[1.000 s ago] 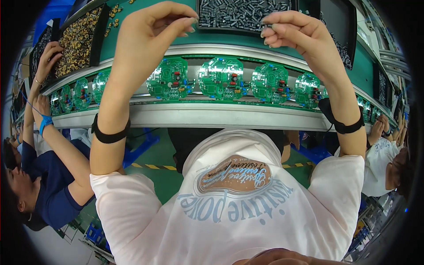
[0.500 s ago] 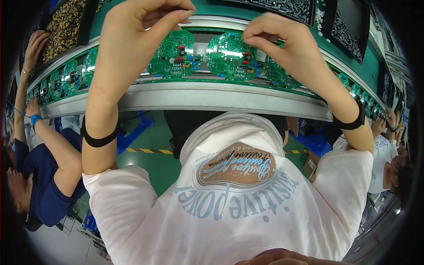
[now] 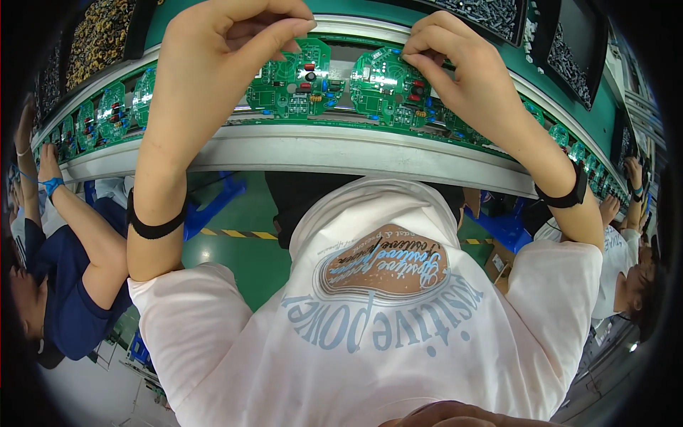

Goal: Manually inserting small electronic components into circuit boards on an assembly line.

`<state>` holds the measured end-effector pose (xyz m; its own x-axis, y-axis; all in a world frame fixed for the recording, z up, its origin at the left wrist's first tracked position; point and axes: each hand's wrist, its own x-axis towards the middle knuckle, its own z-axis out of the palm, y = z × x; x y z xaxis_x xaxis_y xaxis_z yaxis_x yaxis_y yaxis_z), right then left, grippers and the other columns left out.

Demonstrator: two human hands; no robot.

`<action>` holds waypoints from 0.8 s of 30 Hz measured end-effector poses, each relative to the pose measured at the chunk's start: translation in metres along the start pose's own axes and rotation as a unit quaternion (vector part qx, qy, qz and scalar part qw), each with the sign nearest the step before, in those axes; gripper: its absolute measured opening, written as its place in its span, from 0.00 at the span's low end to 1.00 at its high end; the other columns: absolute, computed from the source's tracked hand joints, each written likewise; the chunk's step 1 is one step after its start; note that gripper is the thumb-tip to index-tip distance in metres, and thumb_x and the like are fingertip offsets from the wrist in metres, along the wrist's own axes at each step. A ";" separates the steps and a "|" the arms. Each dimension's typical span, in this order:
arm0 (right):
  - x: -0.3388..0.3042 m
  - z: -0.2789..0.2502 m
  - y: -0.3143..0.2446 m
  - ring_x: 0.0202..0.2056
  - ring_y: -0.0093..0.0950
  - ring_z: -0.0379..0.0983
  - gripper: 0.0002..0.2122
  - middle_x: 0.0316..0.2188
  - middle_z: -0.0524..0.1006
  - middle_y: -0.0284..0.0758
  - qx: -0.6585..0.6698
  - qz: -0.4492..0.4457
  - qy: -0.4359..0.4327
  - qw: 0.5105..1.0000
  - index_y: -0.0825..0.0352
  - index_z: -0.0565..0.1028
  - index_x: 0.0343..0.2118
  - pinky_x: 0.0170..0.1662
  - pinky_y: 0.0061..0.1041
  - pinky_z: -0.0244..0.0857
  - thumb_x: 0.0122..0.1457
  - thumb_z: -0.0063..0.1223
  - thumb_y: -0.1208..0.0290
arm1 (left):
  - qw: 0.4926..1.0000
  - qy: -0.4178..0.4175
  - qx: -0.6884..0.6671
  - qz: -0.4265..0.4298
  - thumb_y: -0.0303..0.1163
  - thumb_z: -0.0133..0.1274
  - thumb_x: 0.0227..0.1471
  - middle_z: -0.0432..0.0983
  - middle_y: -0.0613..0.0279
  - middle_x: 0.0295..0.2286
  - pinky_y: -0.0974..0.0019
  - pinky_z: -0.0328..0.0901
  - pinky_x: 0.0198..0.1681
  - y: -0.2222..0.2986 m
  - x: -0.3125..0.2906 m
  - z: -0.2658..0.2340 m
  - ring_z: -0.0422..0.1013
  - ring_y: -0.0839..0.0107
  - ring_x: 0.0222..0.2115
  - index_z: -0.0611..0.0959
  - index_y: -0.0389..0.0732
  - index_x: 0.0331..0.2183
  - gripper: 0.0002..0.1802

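My left hand (image 3: 228, 50) is raised over a round green circuit board (image 3: 292, 82) on the conveyor line, with thumb and fingers pinched together just above the board's left edge. My right hand (image 3: 455, 64) pinches its fingertips onto the top of the neighbouring round green board (image 3: 384, 89). Whether either pinch holds a small part is hidden. Both wrists wear black bands. More green boards (image 3: 107, 114) run along the line to the left and right.
A grey rail (image 3: 356, 153) edges the line in front of me. Behind it are a tray of black parts (image 3: 491, 14) and a tray of brass-coloured parts (image 3: 92, 39). One co-worker in dark blue (image 3: 64, 313) sits left, another (image 3: 626, 249) right. A blue stool (image 3: 213, 203) stands below.
Both hands have come down from the trays behind the line to the two boards in front of me. The view has tilted closer to the boards.
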<state>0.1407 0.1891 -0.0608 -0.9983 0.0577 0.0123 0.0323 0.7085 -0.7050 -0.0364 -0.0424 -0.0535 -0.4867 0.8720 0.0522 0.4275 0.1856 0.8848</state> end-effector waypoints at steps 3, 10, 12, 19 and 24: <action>-0.004 0.004 0.012 0.34 0.33 0.76 0.05 0.36 0.76 0.38 -0.034 -0.038 0.018 0.999 0.70 0.78 0.37 0.36 0.29 0.71 0.59 0.60 0.79 | 0.999 -0.028 -0.010 -0.031 0.26 0.57 0.63 0.83 0.63 0.35 0.75 0.73 0.41 -0.002 0.000 -0.006 0.79 0.77 0.35 0.85 0.33 0.45 0.11; -0.007 0.011 0.022 0.33 0.29 0.78 0.05 0.39 0.77 0.33 -0.082 -0.089 0.045 0.992 0.67 0.78 0.38 0.35 0.25 0.72 0.60 0.62 0.77 | 0.979 -0.073 -0.155 -0.115 0.29 0.54 0.66 0.84 0.58 0.37 0.74 0.74 0.41 -0.005 0.002 -0.013 0.81 0.75 0.37 0.84 0.33 0.49 0.14; -0.008 0.013 0.021 0.33 0.28 0.78 0.05 0.39 0.78 0.32 -0.135 -0.111 0.058 0.983 0.67 0.78 0.37 0.35 0.26 0.73 0.60 0.62 0.76 | 0.976 -0.076 -0.166 -0.121 0.30 0.54 0.66 0.84 0.58 0.38 0.74 0.75 0.41 -0.006 0.001 -0.014 0.81 0.74 0.37 0.84 0.34 0.49 0.14; -0.007 -0.004 0.017 0.36 0.26 0.80 0.08 0.43 0.80 0.31 -0.220 -0.124 0.055 0.966 0.65 0.79 0.43 0.36 0.27 0.74 0.63 0.60 0.73 | 0.976 -0.095 -0.157 -0.117 0.30 0.54 0.66 0.84 0.57 0.39 0.74 0.75 0.43 -0.012 0.000 -0.018 0.81 0.74 0.38 0.83 0.33 0.50 0.15; 0.029 -0.062 -0.023 0.36 0.37 0.77 0.06 0.36 0.77 0.41 -0.289 -0.038 0.073 0.954 0.71 0.78 0.38 0.38 0.30 0.72 0.59 0.60 0.78 | 0.988 -0.074 -0.093 -0.103 0.24 0.58 0.61 0.83 0.58 0.36 0.72 0.73 0.40 0.000 0.005 -0.015 0.80 0.71 0.35 0.85 0.34 0.43 0.09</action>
<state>0.1140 0.2183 -0.0007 -0.9824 0.0578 0.1775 0.0234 0.9815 -0.1902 -0.0497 -0.0451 -0.0462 -0.4260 0.8836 -0.1945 0.1772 0.2923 0.9398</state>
